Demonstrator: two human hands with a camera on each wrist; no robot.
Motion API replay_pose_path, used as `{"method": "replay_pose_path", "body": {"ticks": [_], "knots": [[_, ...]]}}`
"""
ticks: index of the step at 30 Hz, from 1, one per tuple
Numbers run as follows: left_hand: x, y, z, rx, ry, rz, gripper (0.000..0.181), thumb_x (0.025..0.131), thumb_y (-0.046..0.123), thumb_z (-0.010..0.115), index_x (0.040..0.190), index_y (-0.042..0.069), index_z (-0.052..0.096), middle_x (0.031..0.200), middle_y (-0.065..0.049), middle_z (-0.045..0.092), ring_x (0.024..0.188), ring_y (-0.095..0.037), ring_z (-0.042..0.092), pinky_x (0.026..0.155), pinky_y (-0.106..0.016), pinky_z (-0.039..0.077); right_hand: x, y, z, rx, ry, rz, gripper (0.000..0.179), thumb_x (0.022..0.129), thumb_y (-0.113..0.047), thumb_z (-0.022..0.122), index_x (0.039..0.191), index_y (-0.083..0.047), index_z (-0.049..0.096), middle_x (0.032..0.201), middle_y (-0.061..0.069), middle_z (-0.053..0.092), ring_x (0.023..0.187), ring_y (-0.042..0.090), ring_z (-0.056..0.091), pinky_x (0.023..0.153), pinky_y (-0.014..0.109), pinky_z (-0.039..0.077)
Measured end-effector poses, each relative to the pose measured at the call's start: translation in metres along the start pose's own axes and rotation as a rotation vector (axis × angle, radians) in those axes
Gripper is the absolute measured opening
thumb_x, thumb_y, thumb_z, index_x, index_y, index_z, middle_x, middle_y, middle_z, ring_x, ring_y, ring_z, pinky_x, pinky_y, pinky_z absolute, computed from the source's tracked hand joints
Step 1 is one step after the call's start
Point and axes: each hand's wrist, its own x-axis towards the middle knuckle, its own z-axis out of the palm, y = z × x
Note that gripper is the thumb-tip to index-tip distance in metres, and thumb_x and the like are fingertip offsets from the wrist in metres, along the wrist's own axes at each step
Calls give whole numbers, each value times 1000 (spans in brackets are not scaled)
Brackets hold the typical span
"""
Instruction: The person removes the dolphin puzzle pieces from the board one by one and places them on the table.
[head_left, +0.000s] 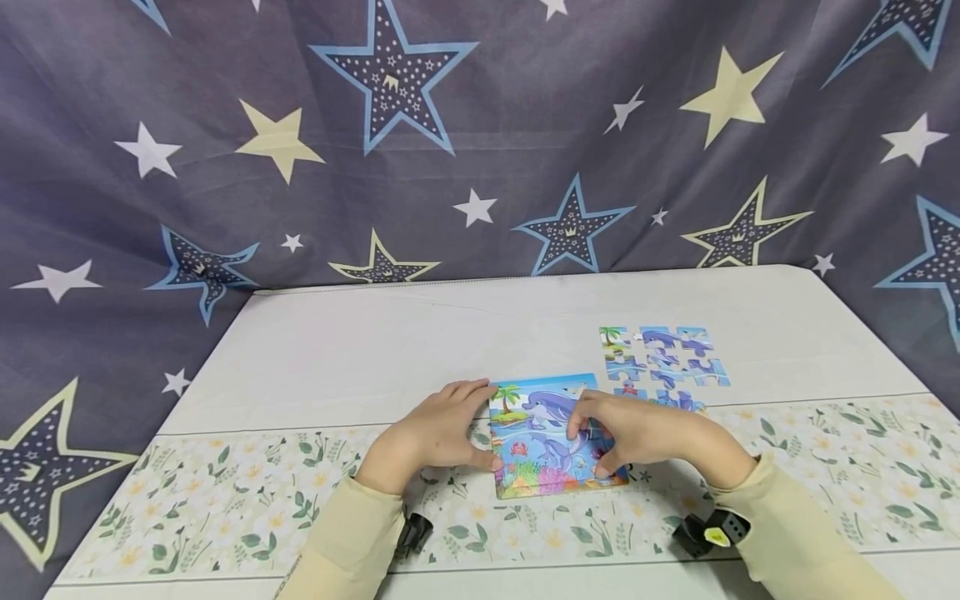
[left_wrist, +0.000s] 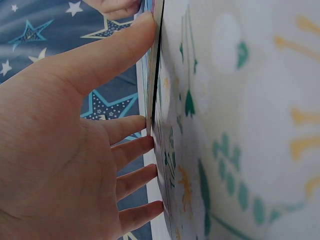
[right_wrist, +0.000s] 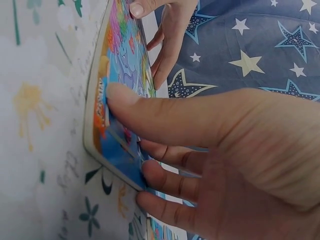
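A square jigsaw puzzle board (head_left: 551, 404) with dolphins, a palm tree and coral lies flat, mostly filled in. My left hand (head_left: 448, 429) rests along its left side, the thumb touching the lower left edge and the fingers spread near the upper corner. In the left wrist view, the thumb (left_wrist: 120, 52) lies on the board's rim. Over the board's right part, my right hand (head_left: 637, 429) bends its fingers, thumb at the lower right. The right wrist view shows that thumb (right_wrist: 150, 107) pressing the picture and several fingertips touching the surface near the edge.
Several loose puzzle pieces (head_left: 663, 358) lie in rough rows behind the right hand, some partly hidden by it. A floral strip (head_left: 315, 475) crosses the white table (head_left: 375, 350). A dark star-patterned cloth (head_left: 480, 150) hangs behind.
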Motion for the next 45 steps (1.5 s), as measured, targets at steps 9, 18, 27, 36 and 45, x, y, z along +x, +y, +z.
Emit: {"method": "replay_pose_path", "body": {"ticks": [9,18,27,36,45], "knots": [[1,0,0,7,0,2,102,78,52,80,156,11,31,161,-6,26,148,-28,22,118,-48,23,0,-1,0,-4,-1,-5,41,79,-7,83,111,-18,61,99,-1,47,78,16,44,63,31,39],[0,0,0,7,-9,-3,102,78,52,80,157,12,30,162,-6,25,148,-28,21,118,-49,23,-1,-1,-1,10,11,-17,38,78,-8,84,110,-17,64,98,0,46,79,17,43,64,30,40],[0,1,-1,4,-5,-1,102,77,52,80,156,10,30,161,-7,25,148,-30,21,118,-49,22,-2,1,-4,21,28,-80,32,80,-9,82,107,-15,67,97,1,48,75,14,43,64,28,42],[0,1,-1,-7,-3,0,101,77,50,81,156,10,31,161,-8,26,148,-30,22,118,-50,23,-2,4,-6,34,39,-138,25,83,-10,80,104,-16,67,80,-5,53,66,8,43,62,25,42],[0,1,-1,-1,-1,-1,101,78,50,81,156,11,31,161,-7,25,148,-30,21,118,-50,23,-10,6,-16,102,68,-105,17,89,-4,72,103,-13,67,82,-6,61,65,10,51,57,26,47]]}}
